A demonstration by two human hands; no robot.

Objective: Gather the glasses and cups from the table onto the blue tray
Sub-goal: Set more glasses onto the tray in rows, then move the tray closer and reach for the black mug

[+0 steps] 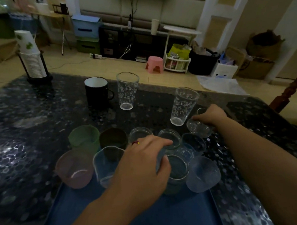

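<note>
A blue tray [116, 212] is seen at 6 o'clock on the dark bench [22, 140], with cups and glasses crowded at its far end. A clear glass [177, 170] on the tray is gripped by the left hand [144, 166]. A small glass [198, 128] at 3 o'clock, just off the tray, is held by the right hand [212, 116]. Two tall glasses [128, 90] and a black mug [97, 91] are left standing on the bench at 12 o'clock.

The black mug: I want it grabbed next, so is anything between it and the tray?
Between the black mug and the blue tray stand the green cup and dark cup, crowding the tray's far edge.
</note>
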